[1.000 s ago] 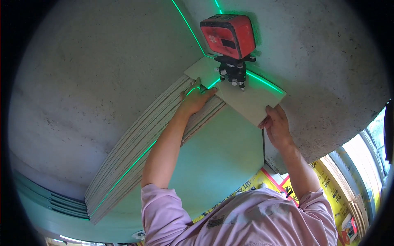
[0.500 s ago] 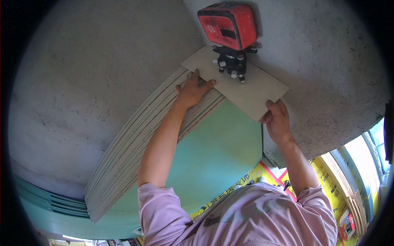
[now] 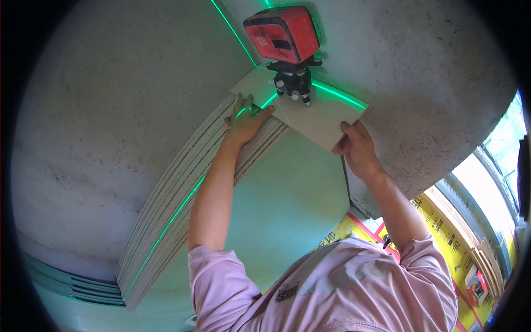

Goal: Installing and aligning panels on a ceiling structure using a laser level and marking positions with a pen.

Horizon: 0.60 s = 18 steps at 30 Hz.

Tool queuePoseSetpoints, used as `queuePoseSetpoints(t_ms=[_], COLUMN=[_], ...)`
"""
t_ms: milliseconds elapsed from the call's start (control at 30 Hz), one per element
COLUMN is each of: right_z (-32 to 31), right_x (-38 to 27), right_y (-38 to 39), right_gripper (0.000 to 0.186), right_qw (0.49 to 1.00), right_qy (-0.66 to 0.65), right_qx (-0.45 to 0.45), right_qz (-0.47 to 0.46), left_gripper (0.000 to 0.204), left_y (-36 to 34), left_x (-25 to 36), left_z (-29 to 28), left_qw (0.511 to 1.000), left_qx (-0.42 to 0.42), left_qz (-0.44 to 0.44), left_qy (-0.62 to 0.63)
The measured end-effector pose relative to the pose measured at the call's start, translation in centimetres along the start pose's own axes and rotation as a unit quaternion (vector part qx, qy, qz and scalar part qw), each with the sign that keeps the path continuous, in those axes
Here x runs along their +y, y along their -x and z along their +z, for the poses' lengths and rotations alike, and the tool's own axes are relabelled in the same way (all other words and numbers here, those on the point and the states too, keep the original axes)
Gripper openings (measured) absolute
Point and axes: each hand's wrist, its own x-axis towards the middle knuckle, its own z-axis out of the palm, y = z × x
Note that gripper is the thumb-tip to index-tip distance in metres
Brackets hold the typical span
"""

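Note:
A red laser level (image 3: 285,36) on a black adjustable base (image 3: 293,80) stands on a flat pale board piece (image 3: 315,122) at the wall corner. Bright green lines from it cross the board, the walls and the edges of the stacked plasterboard sheets (image 3: 171,205). My left hand (image 3: 246,127) rests on the top edges of that stack, its fingers spread and touching the board's near edge. With thumb above and fingers below, my right hand (image 3: 360,146) grips the board's right corner. The underside of the board is hidden.
Bare grey concrete walls (image 3: 99,127) meet behind the level. The stack's green front sheet (image 3: 276,193) faces me. More green sheets (image 3: 72,285) stand at lower left. Yellow printed sheeting (image 3: 442,232) and wooden strips (image 3: 489,268) are at lower right, near a bright opening.
Green laser lines have come on. In the picture, the level, board and both hands sit slightly farther left; both hands keep the same places on the board and stack.

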Motion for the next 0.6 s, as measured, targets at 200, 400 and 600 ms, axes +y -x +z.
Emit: queuePoseSetpoints(t_ms=[200,400,600], right_z=[-1.4,-1.4,-1.3], right_x=[-0.6,0.0,0.3], right_y=[0.7,0.6,0.6], right_gripper=[0.028,0.027,0.027], right_qw=[0.997,0.997,0.997], right_qy=[0.03,-0.014,-0.014], right_qx=[-0.062,-0.078,-0.082], right_qz=[0.025,0.017,0.006], left_gripper=[0.097,0.1,0.102], left_y=[0.0,-0.3,-0.4], left_x=[0.3,0.3,-0.2], left_z=[0.3,-0.3,-0.1], left_qw=[0.999,0.999,0.999], left_qx=[-0.036,-0.046,-0.037], left_qz=[0.004,0.016,0.022], left_qy=[0.02,-0.006,0.019])
